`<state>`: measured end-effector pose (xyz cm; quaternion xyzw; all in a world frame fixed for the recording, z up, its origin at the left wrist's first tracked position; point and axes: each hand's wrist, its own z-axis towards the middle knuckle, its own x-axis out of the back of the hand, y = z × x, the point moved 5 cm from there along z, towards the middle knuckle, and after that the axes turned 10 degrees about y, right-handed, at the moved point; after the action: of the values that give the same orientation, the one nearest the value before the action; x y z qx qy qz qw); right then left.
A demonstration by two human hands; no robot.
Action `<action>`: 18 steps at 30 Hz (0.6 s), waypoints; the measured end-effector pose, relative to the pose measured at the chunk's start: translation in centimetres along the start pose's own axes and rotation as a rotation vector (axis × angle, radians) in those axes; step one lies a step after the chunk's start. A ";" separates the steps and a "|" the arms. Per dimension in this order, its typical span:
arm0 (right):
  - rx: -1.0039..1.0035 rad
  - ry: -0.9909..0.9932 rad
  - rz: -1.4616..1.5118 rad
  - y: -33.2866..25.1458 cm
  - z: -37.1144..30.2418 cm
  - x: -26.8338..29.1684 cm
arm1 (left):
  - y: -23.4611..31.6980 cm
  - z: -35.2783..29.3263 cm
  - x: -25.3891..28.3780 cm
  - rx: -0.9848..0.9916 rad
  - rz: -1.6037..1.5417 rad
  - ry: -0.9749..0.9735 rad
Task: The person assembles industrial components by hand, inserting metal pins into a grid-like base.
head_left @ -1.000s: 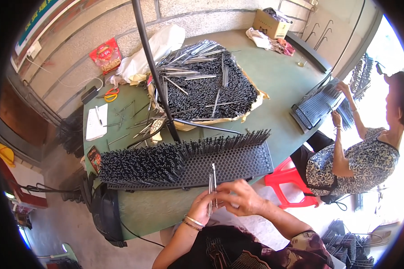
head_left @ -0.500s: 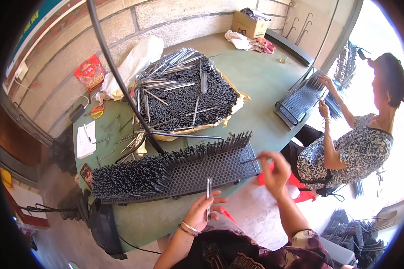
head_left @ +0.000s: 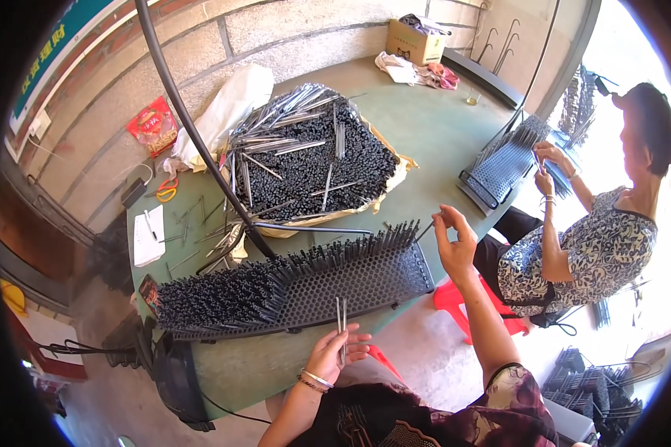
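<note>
My left hand [head_left: 326,359] is closed on a few thin metal rods [head_left: 341,311], which stick up between thumb and fingers just in front of a black perforated rack [head_left: 343,289]. Thumb and fingertips of my right hand [head_left: 457,240] pinch one slim dark rod [head_left: 426,230], held tilted at the rack's far right corner. I cannot tell whether its lower end sits in a hole. Dense upright black rods [head_left: 216,302] fill the left part of the rack, and a row of them runs along its far edge.
Behind the rack lies a big heap of rods [head_left: 313,164] on wrapping. A dark curved pole [head_left: 194,134] rises beside it. Orange scissors [head_left: 167,191], a notepad [head_left: 147,242] and loose rods lie left. At right a co-worker [head_left: 574,238] handles another rack [head_left: 503,167].
My right hand has moved away from me, from the rack's right end to its far corner, now with a rod visible. The rods in my left hand have spread apart. The co-worker's hands have come together.
</note>
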<state>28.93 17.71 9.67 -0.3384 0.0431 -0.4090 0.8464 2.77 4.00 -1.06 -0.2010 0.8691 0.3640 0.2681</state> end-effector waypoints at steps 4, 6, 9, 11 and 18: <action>0.015 -0.016 -0.007 -0.1 -0.1 -0.3 | 0.0 -0.1 0.1 -0.003 0.014 0.013; 0.003 -0.021 -0.022 0.0 -0.1 -0.4 | 0.1 -0.2 0.0 -0.021 0.038 -0.036; 0.023 -0.037 -0.050 0.0 -0.4 -0.6 | 0.2 -0.4 -0.2 0.033 0.047 -0.042; 0.013 -0.051 -0.051 0.2 -1.1 -0.9 | 0.3 -0.5 -0.2 0.052 0.056 -0.033; -0.007 -0.115 -0.153 0.4 -2.4 -1.5 | -0.4 0.0 0.2 0.043 -0.018 -0.081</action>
<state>27.38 17.72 7.25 -0.3668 -0.0301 -0.4521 0.8125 2.83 3.73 -1.38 -0.1881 0.8632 0.3507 0.3107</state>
